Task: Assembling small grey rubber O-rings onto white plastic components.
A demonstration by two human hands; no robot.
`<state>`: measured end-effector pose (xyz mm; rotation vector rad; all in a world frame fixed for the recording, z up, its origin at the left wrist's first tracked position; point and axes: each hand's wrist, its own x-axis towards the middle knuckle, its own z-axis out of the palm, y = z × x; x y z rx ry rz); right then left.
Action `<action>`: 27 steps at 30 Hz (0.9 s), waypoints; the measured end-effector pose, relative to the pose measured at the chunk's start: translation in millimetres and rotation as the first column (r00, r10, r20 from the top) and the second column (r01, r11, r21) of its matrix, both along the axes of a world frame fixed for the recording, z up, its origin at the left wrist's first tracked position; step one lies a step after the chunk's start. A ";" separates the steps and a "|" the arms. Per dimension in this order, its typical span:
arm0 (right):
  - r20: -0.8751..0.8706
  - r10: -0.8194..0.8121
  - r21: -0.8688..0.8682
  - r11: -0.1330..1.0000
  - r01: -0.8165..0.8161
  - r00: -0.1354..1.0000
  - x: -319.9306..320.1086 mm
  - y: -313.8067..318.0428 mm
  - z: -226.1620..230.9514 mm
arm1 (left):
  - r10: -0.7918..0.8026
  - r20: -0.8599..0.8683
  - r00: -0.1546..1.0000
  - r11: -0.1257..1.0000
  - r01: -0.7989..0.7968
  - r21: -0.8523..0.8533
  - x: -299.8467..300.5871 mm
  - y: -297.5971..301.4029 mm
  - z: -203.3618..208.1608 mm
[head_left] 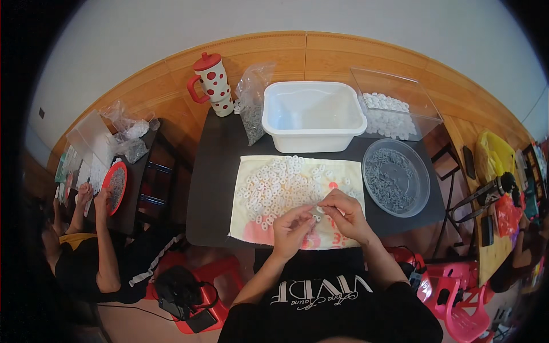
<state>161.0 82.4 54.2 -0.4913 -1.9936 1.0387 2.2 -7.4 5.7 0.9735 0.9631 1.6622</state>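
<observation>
Over the near part of a pale printed cloth (349, 171), my two hands meet with fingertips almost touching. My left hand (291, 230) is closed in a pinch at a small white plastic piece (316, 218). Just above and to the right, my right hand (347, 216) pinches another small white piece (320, 210) between thumb and fingers. Whether the two pieces touch is too small to tell. Many loose white plastic pieces (269, 188), oval with holes, lie spread on the cloth beyond and left of my hands.
Behind the cloth stands a white basin (314, 143). A round clear tub (420, 191) of grey screws sits right, near a clear box (420, 111) holding white pieces. A bag of screws (251, 120) and a dotted tumbler (214, 86) stand back left. Another person (86, 257) works at the left table.
</observation>
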 end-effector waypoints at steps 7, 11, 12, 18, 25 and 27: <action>0.047 -0.031 0.065 0.998 0.028 0.998 -0.1 -2.0 3.2 | 0.001 0.010 1.000 1.000 -0.001 0.010 -0.3 0.0 -2.3; 0.039 -0.031 0.079 0.997 0.027 0.999 -0.7 -3.8 2.7 | 0.007 0.009 1.000 1.000 -0.007 0.003 0.0 0.1 0.4; 0.042 -0.025 0.072 0.997 0.022 0.999 -0.9 -4.0 2.6 | 0.007 0.011 1.000 1.000 -0.007 -0.002 0.0 0.0 0.3; 0.021 -0.038 0.096 0.995 0.036 0.999 -0.3 -2.2 3.1 | -0.003 0.010 1.000 1.000 0.003 -0.001 -0.8 0.3 -2.4; 0.102 0.019 0.091 0.995 -0.029 0.995 -2.1 -4.5 4.6 | -0.013 0.027 1.000 1.000 0.013 0.015 -1.1 1.0 -4.9; 0.111 0.036 0.065 0.997 -0.043 0.993 -1.1 -3.4 2.5 | -0.001 0.011 1.000 1.000 0.001 0.024 -0.1 0.7 -5.1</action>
